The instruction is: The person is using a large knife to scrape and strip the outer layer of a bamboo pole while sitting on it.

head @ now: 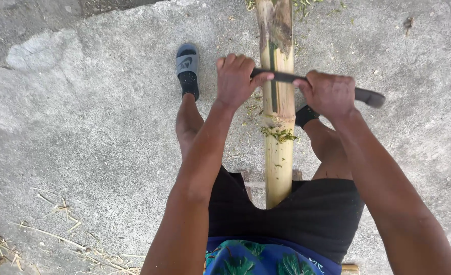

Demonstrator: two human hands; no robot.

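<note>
A thick yellow bamboo pole (279,158) runs from between my legs up to the top edge of the view. A long dark blade (286,77) lies across it. My left hand (236,80) grips the blade's tip end, left of the pole. My right hand (328,93) grips the handle end, right of the pole; the dark handle (370,97) sticks out past it. Green scrapings (280,134) cling to the pole just below the blade.
The concrete ground (93,132) lies all around. My left foot wears a grey slide sandal (187,69); my right foot (305,115) is partly hidden behind my arm. Dry straw and splinters (52,229) litter the lower left. Green shavings (302,6) lie near the pole's top.
</note>
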